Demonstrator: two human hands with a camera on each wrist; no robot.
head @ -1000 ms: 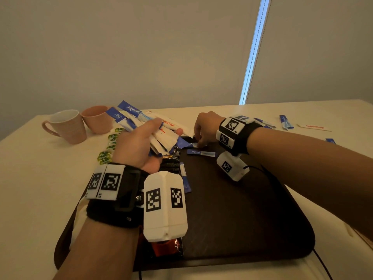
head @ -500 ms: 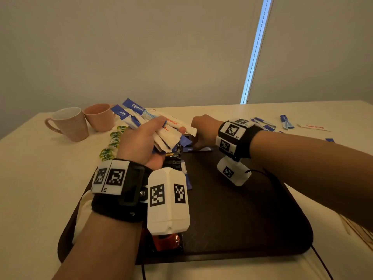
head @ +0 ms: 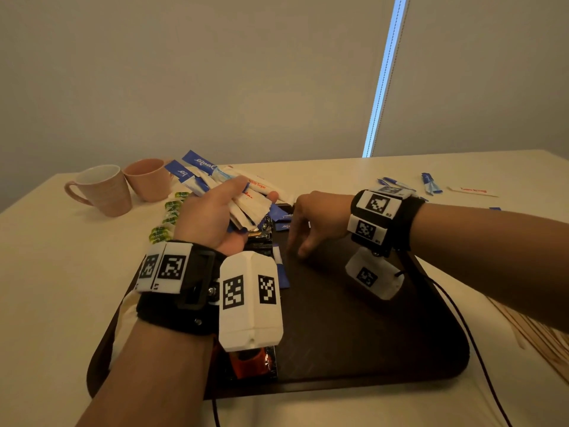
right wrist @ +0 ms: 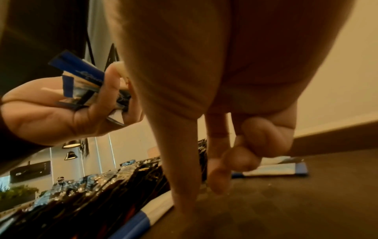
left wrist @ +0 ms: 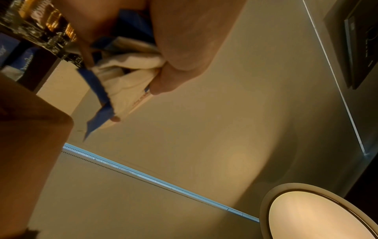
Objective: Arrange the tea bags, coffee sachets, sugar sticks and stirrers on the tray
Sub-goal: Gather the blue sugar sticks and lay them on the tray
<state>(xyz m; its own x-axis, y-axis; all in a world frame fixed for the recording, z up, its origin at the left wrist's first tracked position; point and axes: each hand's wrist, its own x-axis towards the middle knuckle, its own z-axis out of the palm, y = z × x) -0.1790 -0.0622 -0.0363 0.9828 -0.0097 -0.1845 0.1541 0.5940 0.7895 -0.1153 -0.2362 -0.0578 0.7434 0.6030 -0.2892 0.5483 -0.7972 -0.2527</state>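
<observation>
My left hand [head: 215, 211] grips a fanned bundle of white and blue sugar sticks [head: 246, 204] above the far left of the dark tray [head: 354, 334]; the same bundle [left wrist: 126, 76] fills the left wrist view. My right hand [head: 297, 251] holds nothing. Its straight fingertips [right wrist: 184, 202] touch the tray right beside a blue-and-white stick [right wrist: 143, 218] that lies along a row of dark coffee sachets [head: 261, 235]. Two more blue sticks [head: 283, 218] lie at the tray's far edge. Green tea bags [head: 166, 217] sit in a line on the table left of the tray.
Two pink cups [head: 101, 189] stand at the back left. Loose blue sticks [head: 431, 183] and a white sugar stick [head: 472, 191] lie on the table at the back right. Wooden stirrers [head: 542, 337] lie right of the tray. A red sachet [head: 252, 362] sits at the tray's near edge.
My right hand has come from the tray's far edge toward me and lowered its fingertips onto the tray beside the stick. The left hand keeps its bundle in the same place.
</observation>
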